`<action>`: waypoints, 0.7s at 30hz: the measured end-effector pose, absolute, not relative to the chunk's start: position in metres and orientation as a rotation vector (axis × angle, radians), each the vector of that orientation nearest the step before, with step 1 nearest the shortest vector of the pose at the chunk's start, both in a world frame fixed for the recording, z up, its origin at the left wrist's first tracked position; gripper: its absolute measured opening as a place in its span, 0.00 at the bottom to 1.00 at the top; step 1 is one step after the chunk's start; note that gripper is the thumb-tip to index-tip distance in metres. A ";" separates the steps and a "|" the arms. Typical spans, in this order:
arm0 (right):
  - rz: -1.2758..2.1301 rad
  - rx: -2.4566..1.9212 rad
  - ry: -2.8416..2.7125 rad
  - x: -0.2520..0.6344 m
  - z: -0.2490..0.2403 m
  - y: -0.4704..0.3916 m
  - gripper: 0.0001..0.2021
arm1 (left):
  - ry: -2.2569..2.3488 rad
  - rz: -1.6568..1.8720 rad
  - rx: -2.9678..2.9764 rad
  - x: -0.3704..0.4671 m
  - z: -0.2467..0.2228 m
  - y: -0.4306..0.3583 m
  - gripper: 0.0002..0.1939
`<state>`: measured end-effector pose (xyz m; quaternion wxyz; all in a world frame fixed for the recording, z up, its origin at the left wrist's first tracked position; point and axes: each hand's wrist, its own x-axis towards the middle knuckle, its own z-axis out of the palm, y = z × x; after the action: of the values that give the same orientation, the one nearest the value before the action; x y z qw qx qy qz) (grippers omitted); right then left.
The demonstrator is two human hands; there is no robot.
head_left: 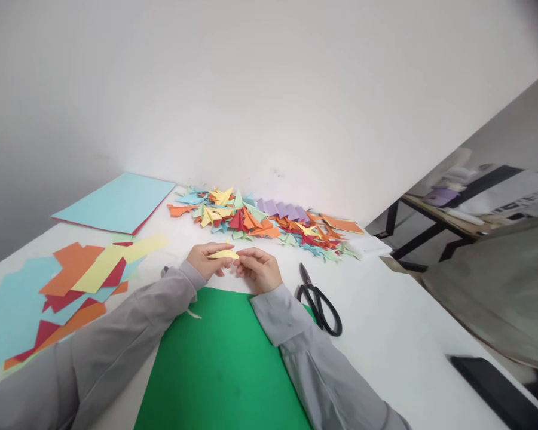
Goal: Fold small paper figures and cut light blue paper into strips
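Observation:
A small folded piece of yellow paper (225,254) is held between my two hands, above the far edge of a green sheet (224,358). My left hand (207,260) pinches its left end, and my right hand (260,269) grips the right end with thumb and fingertips. Just beyond lies a heap of small folded paper pieces (237,220) in orange, yellow, red, blue and green. A zigzag-folded purple strip (283,210) rests among them. Black-handled scissors (319,298) lie to the right of my right forearm.
Cut paper scraps (72,269) spread over the left of the white table (385,334). A light blue sheet (116,203) lies at the back left by the wall. A black phone-like slab (497,388) sits near the right edge. Beyond stands another table (439,218).

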<state>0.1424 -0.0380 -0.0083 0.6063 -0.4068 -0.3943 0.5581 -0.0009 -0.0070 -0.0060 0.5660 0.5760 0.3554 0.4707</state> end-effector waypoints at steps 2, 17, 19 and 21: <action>1.330 -0.924 -0.922 0.143 -0.007 -0.039 0.07 | 0.860 1.100 1.312 -0.001 -0.006 -0.006 0.22; 1.382 -0.894 -0.972 0.145 -0.003 -0.042 0.11 | 0.919 1.067 1.244 -0.005 0.001 -0.004 0.28; 1.395 -0.889 -0.973 0.145 -0.002 -0.041 0.12 | 0.891 1.067 1.255 -0.005 0.001 -0.004 0.31; 1.424 -0.877 -0.973 0.145 -0.002 -0.041 0.11 | 0.862 1.056 1.267 -0.005 0.002 -0.005 0.36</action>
<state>0.1452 -0.0405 -0.0017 0.5672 -0.3733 -0.4141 0.6062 -0.0051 -0.0053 0.0023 0.5974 0.5460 0.3712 0.4552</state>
